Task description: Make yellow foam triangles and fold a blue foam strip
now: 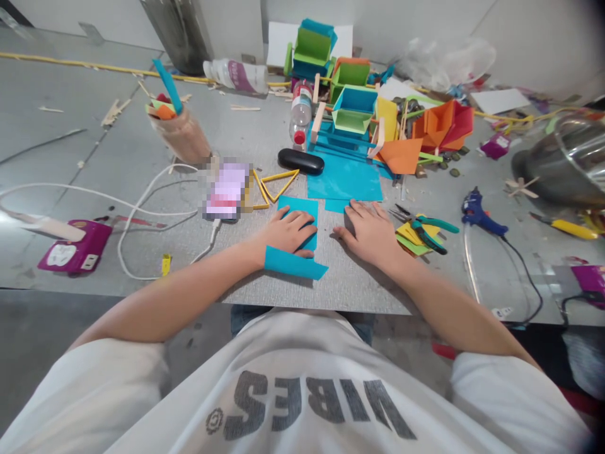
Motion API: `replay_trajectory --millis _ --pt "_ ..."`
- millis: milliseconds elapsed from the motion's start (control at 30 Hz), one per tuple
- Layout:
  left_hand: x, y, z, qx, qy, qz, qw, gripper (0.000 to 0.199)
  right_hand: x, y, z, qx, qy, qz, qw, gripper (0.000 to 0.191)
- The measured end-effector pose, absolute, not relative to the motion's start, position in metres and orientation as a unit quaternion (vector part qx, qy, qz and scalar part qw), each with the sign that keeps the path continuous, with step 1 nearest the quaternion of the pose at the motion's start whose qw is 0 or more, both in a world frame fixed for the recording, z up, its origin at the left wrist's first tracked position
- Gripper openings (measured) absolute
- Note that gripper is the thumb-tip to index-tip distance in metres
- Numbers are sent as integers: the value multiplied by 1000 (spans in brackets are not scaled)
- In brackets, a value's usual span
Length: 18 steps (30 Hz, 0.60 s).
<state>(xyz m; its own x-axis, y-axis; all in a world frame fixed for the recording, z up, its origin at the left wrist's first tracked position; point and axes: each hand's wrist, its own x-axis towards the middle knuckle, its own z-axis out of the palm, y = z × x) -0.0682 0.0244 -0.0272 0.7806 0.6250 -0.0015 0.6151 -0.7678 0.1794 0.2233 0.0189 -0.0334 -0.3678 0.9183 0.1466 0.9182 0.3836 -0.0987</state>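
My left hand (290, 231) lies flat with fingers apart on a piece of blue paper (302, 205). A second blue paper strip (295, 263) lies beside its wrist, one edge standing up. Across a small gap, my right hand (366, 230) rests palm down, fingers spread, its fingertips at the edge of another blue paper piece (335, 205). Beyond it is a larger blue sheet (347, 180). Pliers with teal handles (430, 230) lie just right of my right hand, over yellow and green paper pieces (410, 239).
A phone (227, 189) on a white cable and yellow triangular frames (278, 183) lie to the left. A black case (301, 161), a bottle (301, 110) and folded paper boxes (354, 110) stand behind. At right are a blue glue gun (482, 211) and a metal pot (562, 164).
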Motion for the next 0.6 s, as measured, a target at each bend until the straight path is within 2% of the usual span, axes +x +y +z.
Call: replay_trajectory --millis 133,233,300,400,433,600 --pt "-67 23 -26 936 337 36 96 57 221 6 -20 -391 -890 121 199 97" --pt "-67 21 -26 929 352 52 100 48 205 -21 -10 -241 -919 214 227 100" --pt "-66 18 -26 925 360 59 105 47 191 -40 -9 -201 -923 228 234 82" --pt "-66 15 -24 916 376 74 120 48 175 -55 -9 -196 -907 242 284 25" --pt "-66 15 -23 912 381 85 128 45 173 -55 -9 -207 -893 255 307 14" --pt "-72 20 -16 897 371 145 191 40 189 -22 2 -219 -824 374 364 8"
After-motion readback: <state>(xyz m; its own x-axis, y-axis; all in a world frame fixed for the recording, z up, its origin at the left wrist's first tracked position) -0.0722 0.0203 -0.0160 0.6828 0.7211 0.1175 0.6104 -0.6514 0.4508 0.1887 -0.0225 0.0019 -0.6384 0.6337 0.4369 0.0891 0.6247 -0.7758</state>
